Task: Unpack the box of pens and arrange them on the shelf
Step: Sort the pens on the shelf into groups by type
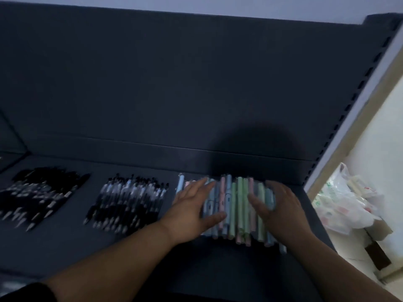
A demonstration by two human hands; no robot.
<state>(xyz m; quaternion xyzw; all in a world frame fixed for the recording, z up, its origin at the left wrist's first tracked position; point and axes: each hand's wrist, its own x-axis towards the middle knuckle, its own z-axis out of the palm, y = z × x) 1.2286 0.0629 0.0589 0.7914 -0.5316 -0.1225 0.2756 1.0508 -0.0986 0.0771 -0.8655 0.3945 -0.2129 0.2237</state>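
A pile of pastel pens (236,205) in blue, green and pink lies side by side on the dark shelf (135,247). My left hand (192,205) lies flat on the pile's left part with straight fingers and its thumb across the pens. My right hand (277,208) presses against the pile's right side, fingers slightly bent over the pens. The frame is blurred, so single pens are hard to tell apart.
Two more piles lie to the left: clear-and-black pens (128,203) and black pens (37,195). The dark back panel (174,83) rises behind. At the right, a slotted shelf upright (357,105), plastic bags (346,203) and cardboard on the floor.
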